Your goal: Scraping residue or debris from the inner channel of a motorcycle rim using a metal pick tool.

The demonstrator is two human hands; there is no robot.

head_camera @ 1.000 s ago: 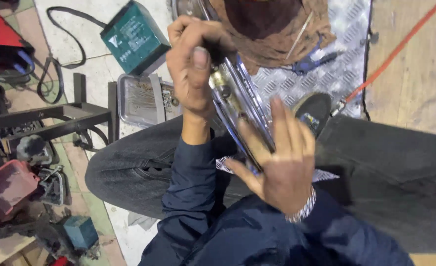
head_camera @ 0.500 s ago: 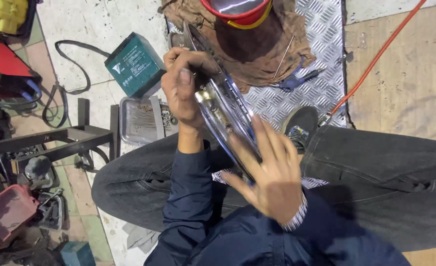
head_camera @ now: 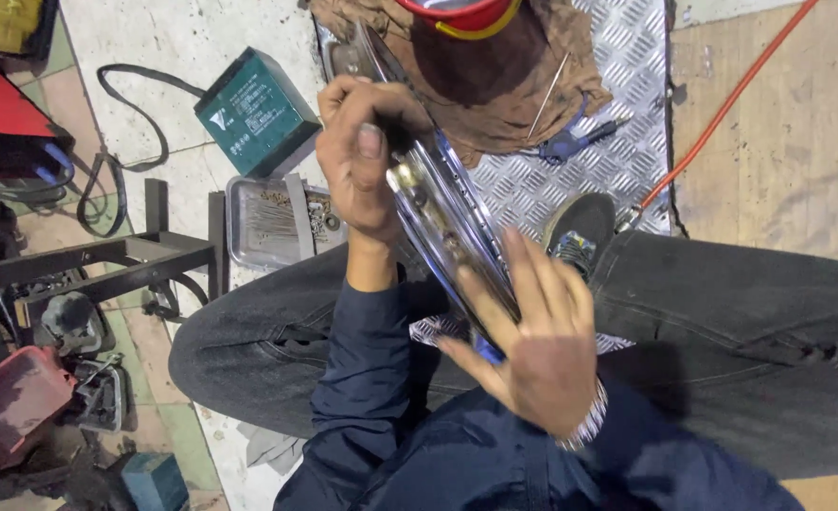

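Both hands on a curved chromed metal strip above the lap

Right hand (head_camera: 532,355), fingers spread flat, supports the near end of the chromed strip (head_camera: 442,213); left hand (head_camera: 362,156) is clamped on its middle. The far end overlaps the brown rag (head_camera: 504,95) on the tread plate (head_camera: 627,114). A parts tray (head_camera: 267,222) lies left.

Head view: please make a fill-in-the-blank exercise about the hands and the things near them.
1. Both hands hold a shiny metal ____ between them.
2. The left hand grips its far end; the right hand presses its ____ end.
3. The green box lies on the ____.
4. The hose is ____ in colour.

Missing words: rim; near; floor; orange
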